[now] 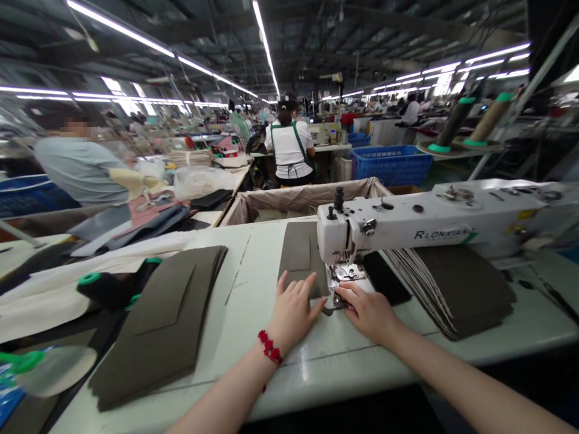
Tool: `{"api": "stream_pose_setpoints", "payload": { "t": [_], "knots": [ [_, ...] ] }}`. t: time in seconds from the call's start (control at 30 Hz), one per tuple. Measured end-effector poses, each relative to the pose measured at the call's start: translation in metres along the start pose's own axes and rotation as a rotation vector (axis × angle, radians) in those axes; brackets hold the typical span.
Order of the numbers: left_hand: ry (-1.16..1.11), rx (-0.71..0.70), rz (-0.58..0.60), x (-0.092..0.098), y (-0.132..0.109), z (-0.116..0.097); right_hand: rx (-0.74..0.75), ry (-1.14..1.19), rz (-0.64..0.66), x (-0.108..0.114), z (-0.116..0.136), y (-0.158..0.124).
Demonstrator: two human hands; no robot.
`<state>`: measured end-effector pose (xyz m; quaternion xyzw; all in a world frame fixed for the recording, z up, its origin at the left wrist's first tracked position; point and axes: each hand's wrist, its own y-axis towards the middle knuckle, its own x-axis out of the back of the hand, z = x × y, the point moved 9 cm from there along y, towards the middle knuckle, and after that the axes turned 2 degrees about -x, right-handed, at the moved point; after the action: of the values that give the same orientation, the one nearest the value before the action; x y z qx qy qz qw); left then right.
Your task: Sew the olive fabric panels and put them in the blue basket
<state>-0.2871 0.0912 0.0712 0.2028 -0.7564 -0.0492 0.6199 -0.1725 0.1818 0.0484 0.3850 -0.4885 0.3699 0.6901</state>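
My left hand (296, 307), with a red bracelet (270, 348) at the wrist, lies spread over the near edge of an olive-grey fabric panel (294, 256) with a smaller rectangular piece on it. This panel lies flat to the left of the needle area of a white sewing machine (384, 220). My right hand (368, 310) is at the metal needle plate (350, 273), its fingers closed together just in front of the presser foot. Whatever those fingertips hold, if anything, is hidden. A stack of matching panels (167, 319) lies left of my left arm.
More olive-grey pieces (470, 289) are piled under the machine arm at right. Black thread cones (106, 289) lie at left. A cloth-lined bin (307, 193) stands behind the table, with a blue crate (391, 164) beyond. Co-workers sit ahead and at left.
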Motion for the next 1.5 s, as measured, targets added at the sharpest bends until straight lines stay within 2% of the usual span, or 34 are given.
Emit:
{"api": "stream_pose_setpoints", "payload": {
  "t": [0.13,0.27,0.33,0.4,0.5,0.6,0.7,0.8,0.87,0.97,1.1,1.17,1.3,1.4,1.5],
  "knots": [
    [0.023,0.049,-0.020,0.010,0.004,0.009,-0.011,-0.029,0.004,0.007,0.004,0.000],
    [0.048,0.055,0.015,0.000,0.006,0.023,-0.005,-0.040,0.024,0.012,0.008,0.001],
    [0.059,0.045,0.074,-0.010,-0.004,0.025,-0.018,-0.037,0.038,0.015,0.007,-0.008],
    [0.065,0.029,0.135,-0.015,-0.023,0.021,-0.043,-0.028,0.052,0.019,0.005,-0.030],
    [0.063,-0.025,0.224,-0.011,-0.061,0.001,-0.036,0.060,0.076,0.021,0.001,-0.085],
    [0.037,-0.132,0.329,-0.001,-0.088,-0.030,-0.017,0.312,0.045,0.024,-0.002,-0.144],
    [-0.031,-0.293,0.441,-0.001,-0.091,-0.066,-0.210,0.540,-0.040,0.023,-0.021,-0.182],
    [-0.079,-0.426,0.466,-0.007,-0.077,-0.089,-0.471,0.596,-0.064,0.013,-0.041,-0.203],
    [-0.073,-0.467,0.445,-0.011,-0.065,-0.094,-0.534,0.587,-0.051,0.007,-0.045,-0.208],
    [-0.056,-0.489,0.450,-0.017,-0.056,-0.095,-0.539,0.575,-0.040,0.001,-0.046,-0.211],
    [-0.038,-0.389,0.390,-0.015,-0.049,-0.102,-0.564,0.584,-0.027,-0.008,-0.046,-0.209],
    [-0.077,-0.335,0.342,-0.014,-0.045,-0.114,-0.558,0.598,-0.023,-0.010,-0.042,-0.205],
    [-0.175,-0.318,0.302,-0.023,-0.040,-0.146,-0.534,0.593,-0.027,-0.009,-0.035,-0.195],
    [-0.128,-0.326,0.269,-0.030,-0.036,-0.158,-0.524,0.559,-0.027,-0.008,-0.034,-0.191],
    [-0.011,-0.394,0.254,-0.034,-0.037,-0.166,-0.524,0.544,-0.022,-0.010,-0.035,-0.188]
  ]
}}
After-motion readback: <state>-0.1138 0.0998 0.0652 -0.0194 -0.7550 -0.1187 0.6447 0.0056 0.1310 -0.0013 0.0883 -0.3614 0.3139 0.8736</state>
